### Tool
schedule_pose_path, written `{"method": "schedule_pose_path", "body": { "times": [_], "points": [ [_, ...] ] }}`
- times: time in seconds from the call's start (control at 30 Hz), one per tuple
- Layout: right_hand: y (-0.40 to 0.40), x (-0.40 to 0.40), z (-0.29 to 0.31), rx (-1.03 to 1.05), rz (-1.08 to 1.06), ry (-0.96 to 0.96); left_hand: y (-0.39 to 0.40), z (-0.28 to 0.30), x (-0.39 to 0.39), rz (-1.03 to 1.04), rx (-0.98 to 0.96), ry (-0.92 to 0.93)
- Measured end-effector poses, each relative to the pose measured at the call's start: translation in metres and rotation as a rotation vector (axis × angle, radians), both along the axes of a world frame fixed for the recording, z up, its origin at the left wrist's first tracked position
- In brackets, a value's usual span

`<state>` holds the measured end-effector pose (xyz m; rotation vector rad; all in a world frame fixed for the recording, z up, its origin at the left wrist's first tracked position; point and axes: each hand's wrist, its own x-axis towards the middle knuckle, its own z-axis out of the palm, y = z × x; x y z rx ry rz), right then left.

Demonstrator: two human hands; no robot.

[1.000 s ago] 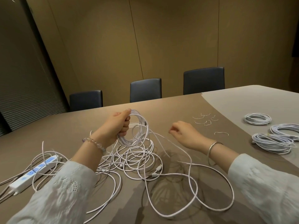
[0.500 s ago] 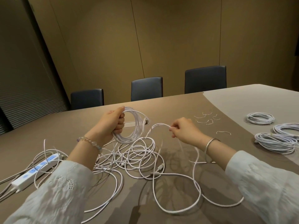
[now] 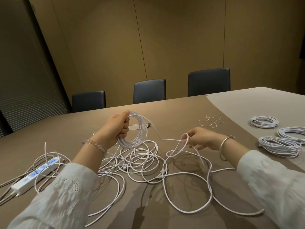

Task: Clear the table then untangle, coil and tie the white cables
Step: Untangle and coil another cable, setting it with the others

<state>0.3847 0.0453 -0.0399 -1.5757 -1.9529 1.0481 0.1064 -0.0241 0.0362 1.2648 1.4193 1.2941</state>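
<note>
Room dim, warm yellowish cast. Light falls from above and behind camera: soft dark shadows of both arms stretch forward across matte brown tabletop (image 3: 173, 109), thin shadows trail beside loose white cable loops (image 3: 140, 162). Paler sheen on grey far-right section of table. No hard glare. Wide-angle distortion strong: tan panelled wall (image 3: 165, 38) seams lean, dark slatted blind (image 3: 24, 80) at left tilts. White embroidered sleeves (image 3: 57, 195) at bottom edge slightly soft. Centre reasonably sharp, mild compression smear.
</note>
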Motion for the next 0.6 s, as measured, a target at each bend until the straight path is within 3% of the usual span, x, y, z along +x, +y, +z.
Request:
{"method": "schedule_pose_path", "body": {
  "times": [0.1, 0.3, 0.4, 0.5, 0.6],
  "points": [
    [0.001, 0.009, 0.01, -0.098, -0.029, 0.168, 0.001, 0.003, 0.002, -0.011, -0.001, -0.011],
    [-0.008, -0.002, 0.034, 0.142, -0.291, 0.369, -0.002, 0.011, 0.011, -0.076, -0.037, 0.009],
    [-0.028, -0.021, 0.044, 0.321, -0.088, 0.399, -0.003, 0.015, 0.018, -0.107, -0.068, -0.025],
    [-0.059, -0.046, 0.049, 0.322, 0.238, 0.358, -0.005, 0.015, 0.028, -0.14, -0.091, -0.036],
    [-0.07, -0.07, 0.048, 0.441, 0.277, 0.377, -0.007, 0.012, 0.039, -0.151, -0.109, -0.021]
  ]
}}
